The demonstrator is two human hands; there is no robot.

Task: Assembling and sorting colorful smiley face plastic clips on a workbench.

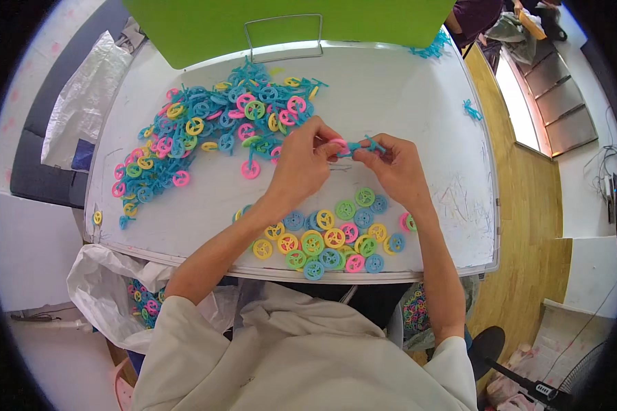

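Over the middle of a white table (404,103), my left hand (305,161) pinches a pink plastic wheel (339,144). My right hand (394,164) grips a blue plastic frame piece (363,146) that touches the wheel. Both hands meet fingertip to fingertip. Below them lies a loose group of flat wheels (332,240) in yellow, green, blue and pink. A large heap of blue frame pieces mixed with coloured wheels (206,133) spreads over the far left of the table.
A green bin (288,20) with a wire handle stands at the table's far edge. White plastic bags hang at the left, one (140,294) holding more wheels. A few blue pieces (472,109) lie at the far right. Wooden floor runs along the right.
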